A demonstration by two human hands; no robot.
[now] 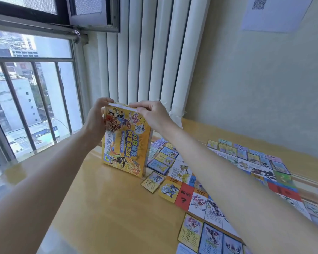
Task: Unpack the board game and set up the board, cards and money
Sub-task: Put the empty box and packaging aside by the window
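Box [126,142], yellow with cartoon figures, stands upright on its short end on the yellow table [103,208], at about 11 o'clock from the middle of the view, just left of the board. Starting at the left: the left hand [96,119] wraps the box's upper left edge, fingers curled over the top corner, clamped on it. Next, at 12 o'clock of the box, the right hand [151,114] pinches the white top flap [120,106], thumb and fingers closed on it. Whether the flap is being opened or tucked in I cannot tell.

To handle the flap well, I judge the left hand should brace the box so it does not tip toward the cards [162,158] lying just at its 3 o'clock side, while the right hand works the flap evenly along its width rather than from one corner.

Further right, the board [196,200] lies flat, with more cards in rows at 2 o'clock and 5 o'clock.
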